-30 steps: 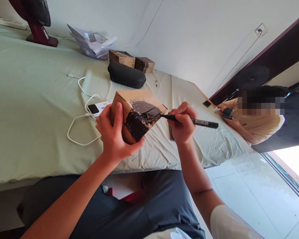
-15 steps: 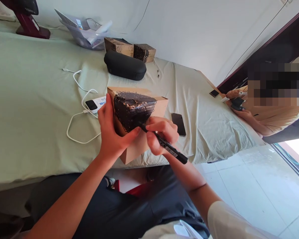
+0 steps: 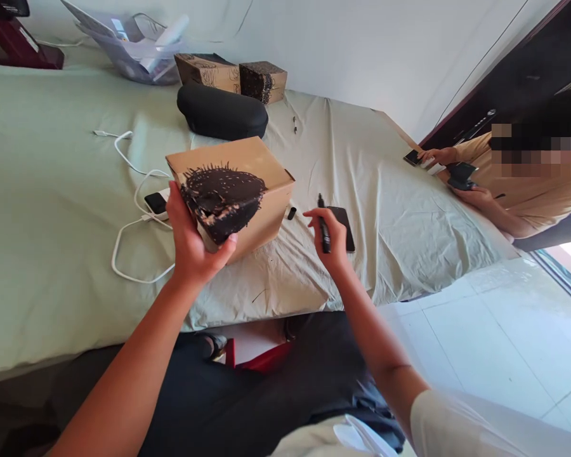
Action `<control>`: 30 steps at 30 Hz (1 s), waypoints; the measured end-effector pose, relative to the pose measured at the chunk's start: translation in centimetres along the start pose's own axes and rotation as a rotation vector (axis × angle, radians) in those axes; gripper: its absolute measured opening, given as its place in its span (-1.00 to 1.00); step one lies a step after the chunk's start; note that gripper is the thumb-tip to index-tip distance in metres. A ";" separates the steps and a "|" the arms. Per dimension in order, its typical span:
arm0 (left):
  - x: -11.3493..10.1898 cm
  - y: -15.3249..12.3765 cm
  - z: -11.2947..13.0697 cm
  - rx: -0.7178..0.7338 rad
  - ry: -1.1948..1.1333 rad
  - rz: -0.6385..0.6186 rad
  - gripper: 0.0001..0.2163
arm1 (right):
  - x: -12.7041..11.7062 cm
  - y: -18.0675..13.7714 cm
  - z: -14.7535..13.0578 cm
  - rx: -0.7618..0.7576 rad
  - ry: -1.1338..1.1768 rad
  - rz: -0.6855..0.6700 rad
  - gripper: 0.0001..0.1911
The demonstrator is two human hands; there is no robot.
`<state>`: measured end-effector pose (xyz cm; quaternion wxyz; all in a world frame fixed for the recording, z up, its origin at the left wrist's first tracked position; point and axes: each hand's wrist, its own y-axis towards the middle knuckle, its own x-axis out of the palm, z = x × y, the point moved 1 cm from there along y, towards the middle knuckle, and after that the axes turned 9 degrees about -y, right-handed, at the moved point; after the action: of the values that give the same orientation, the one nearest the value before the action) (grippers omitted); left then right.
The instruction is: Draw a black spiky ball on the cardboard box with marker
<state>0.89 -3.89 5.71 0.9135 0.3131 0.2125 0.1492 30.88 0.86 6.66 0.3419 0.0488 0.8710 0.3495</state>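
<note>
My left hand (image 3: 193, 244) grips the near left corner of a brown cardboard box (image 3: 266, 206), which is tilted over the table. Black ink covers that corner in a dense patch (image 3: 226, 190) with spiky strokes at its edge. To the right of the box, my right hand (image 3: 332, 238) is closed around a black marker (image 3: 324, 228), its tip pointing up and away from the box. A small black marker cap (image 3: 292, 212) lies between the box and my right hand. Just beyond that hand rests a dark phone (image 3: 345, 222).
Behind the box lie a black case (image 3: 223, 113) and two ink-marked cardboard boxes (image 3: 262, 82). A plastic basket (image 3: 133, 60) stands at the back left. A white cable (image 3: 117, 251) loops on the left. At the right sits another person (image 3: 518, 197) holding a dark object.
My right hand has drawn the marker off the box to the right and turned it tip-up. The box has been turned, showing more of its plain top. The cap has come into view.
</note>
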 end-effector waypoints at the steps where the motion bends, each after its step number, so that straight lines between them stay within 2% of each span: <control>1: 0.3 0.1 -0.6 0.021 -0.007 0.012 0.09 | 0.9 0.5 1.2 0.001 -0.077 -0.080 -0.83; 3: 0.9 0.1 -1.4 0.011 -0.023 0.052 -0.05 | 2.6 1.7 2.8 -0.001 -0.171 -0.209 -0.86; 5: 1.2 0.0 -1.9 -0.062 -0.034 0.075 -0.17 | 3.6 3.1 3.5 -0.010 -0.154 -0.277 -0.84; 9: 1.1 -0.2 -2.3 -0.116 -0.049 0.093 -0.30 | 2.6 4.8 3.6 0.042 0.003 -0.224 -0.71; 12: 0.8 -0.3 -2.4 -0.104 -0.039 0.098 -0.34 | 1.6 5.5 3.9 0.187 0.052 -0.205 -0.59; 15: 0.7 -0.2 -2.3 -0.107 -0.041 0.092 -0.36 | 2.1 6.1 4.6 0.266 -0.026 -0.256 -0.53; 21: 0.7 -0.2 -2.0 -0.091 -0.065 0.091 -0.39 | 4.9 6.2 4.9 0.304 -0.161 -0.362 -0.53; 30: 0.5 -0.3 -2.1 -0.111 -0.054 0.067 -0.39 | 5.4 5.6 4.0 0.335 -0.353 -0.462 -0.58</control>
<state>0.38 -2.81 3.91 0.9293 0.2730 0.1685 0.1828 28.42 9.09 5.13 0.5449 -0.0348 0.8317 0.1008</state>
